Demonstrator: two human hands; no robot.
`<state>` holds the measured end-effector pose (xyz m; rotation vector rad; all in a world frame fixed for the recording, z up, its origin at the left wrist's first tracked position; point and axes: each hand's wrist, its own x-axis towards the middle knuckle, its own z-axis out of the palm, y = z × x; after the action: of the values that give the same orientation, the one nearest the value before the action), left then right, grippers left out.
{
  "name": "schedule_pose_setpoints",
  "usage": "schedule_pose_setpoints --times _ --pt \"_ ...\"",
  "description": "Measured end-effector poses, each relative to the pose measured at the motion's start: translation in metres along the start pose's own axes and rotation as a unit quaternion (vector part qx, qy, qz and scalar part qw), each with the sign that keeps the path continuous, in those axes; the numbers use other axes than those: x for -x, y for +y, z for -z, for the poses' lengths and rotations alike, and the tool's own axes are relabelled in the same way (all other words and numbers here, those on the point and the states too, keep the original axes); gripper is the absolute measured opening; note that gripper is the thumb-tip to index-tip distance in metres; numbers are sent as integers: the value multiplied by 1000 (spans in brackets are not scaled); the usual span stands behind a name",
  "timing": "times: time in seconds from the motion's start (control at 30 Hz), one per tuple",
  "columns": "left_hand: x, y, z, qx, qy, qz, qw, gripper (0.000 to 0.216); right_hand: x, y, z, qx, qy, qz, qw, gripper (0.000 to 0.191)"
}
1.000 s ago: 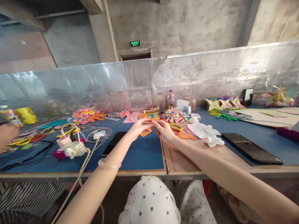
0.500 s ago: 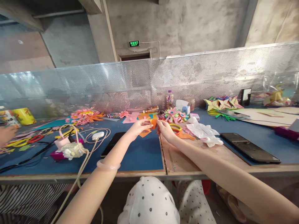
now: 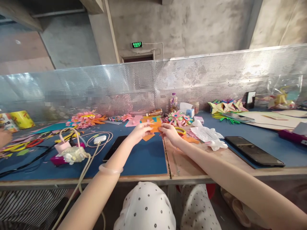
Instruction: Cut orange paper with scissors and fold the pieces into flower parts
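Orange paper [image 3: 155, 127] now broadside to view

Paper piece [image 3: 155, 127] shown plain orange. Table [image 3: 144, 163] surfaced in blue, bare section in tan. Trousers [image 3: 146, 208] patterned with small dark dots on white. Cloth [image 3: 21, 209] striped dark and white. Bracelet [image 3: 110, 169] seen pale pinkish white. Left flower cluster [image 3: 82, 119] made up mostly in pink; right flower [image 3: 177, 117] mixed pink and green. Stars [image 3: 217, 107] coloured pale yellow and pink. Can [image 3: 22, 119] printed yellow, red marks. Bottle [image 3: 173, 103] capped in purple. Tissue [image 3: 208, 135] seen white. Exit sign [image 3: 137, 45] lettered green on black.
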<state>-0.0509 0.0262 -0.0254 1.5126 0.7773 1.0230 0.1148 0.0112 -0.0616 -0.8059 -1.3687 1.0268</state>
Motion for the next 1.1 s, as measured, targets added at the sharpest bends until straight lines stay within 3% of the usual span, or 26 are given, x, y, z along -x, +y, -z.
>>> schedule_pose_setpoints --times 0.2,0.47,0.6,0.73,0.93,1.1 --pt "2 3 -3 -38 14 -7 999 25 -3 1 5 22 -16 14 1000 18" --pt "1 2 -1 -93 40 -21 995 20 -6 5 8 44 -25 18 999 14" --pt "3 5 -3 -48 55 19 997 18 -5 5 13 -22 -85 12 996 31" --pt "4 6 -3 -20 24 27 999 19 -3 -1 15 -16 -130 24 991 50" --pt "2 0 3 -16 -22 24 999 24 -4 -5 13 11 -118 59 991 39" --pt "6 4 1 -10 -33 34 999 34 -7 0 16 20 -78 40 996 31"
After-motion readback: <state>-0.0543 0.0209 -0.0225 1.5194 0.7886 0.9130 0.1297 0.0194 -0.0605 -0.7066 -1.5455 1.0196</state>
